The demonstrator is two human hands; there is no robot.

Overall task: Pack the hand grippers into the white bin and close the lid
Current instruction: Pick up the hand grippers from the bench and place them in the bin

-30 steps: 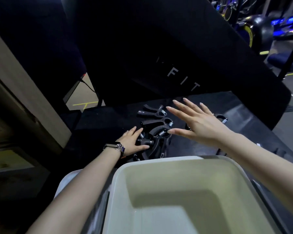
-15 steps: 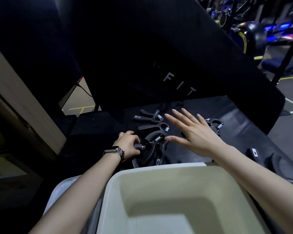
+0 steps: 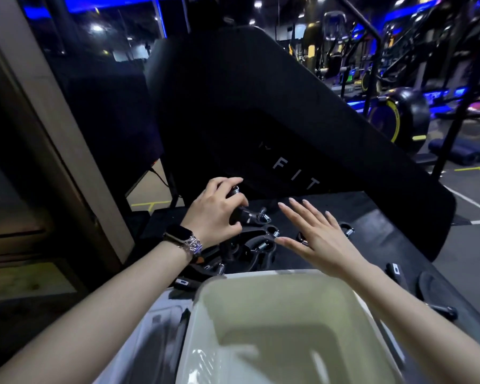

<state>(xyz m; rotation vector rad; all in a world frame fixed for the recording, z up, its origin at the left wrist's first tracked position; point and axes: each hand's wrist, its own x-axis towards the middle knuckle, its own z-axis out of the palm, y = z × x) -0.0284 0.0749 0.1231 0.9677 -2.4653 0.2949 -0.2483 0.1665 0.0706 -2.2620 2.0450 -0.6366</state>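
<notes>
Black hand grippers point(image 3: 257, 242) w/ silver springs, white bin point(image 3: 263, 275), black bench point(image 3: 385, 234).

Bin point(image 3: 263, 275): nearest the person, on the bench point(image 3: 377, 217), its opening facing up.
Lid point(image 3: 161, 325): just left of the bin, partly under the left forearm.
Pile of hand grippers point(image 3: 257, 245): on the bench just behind the bin's far rim, between the two hands.
Left hand point(image 3: 214, 209): above the pile's left side, fingers point(image 3: 234, 199) curled round one hand gripper point(image 3: 240, 213) lifted off the pile.
Right hand point(image 3: 316, 231): right of the pile, above the bench, flat with fingers spread.
Single gripper point(image 3: 347, 230): on the bench behind the right hand.
Backrest pad point(image 3: 261, 120): rising behind the bench.
Exercise bike point(image 3: 399, 115): far right, behind the pad.
</notes>
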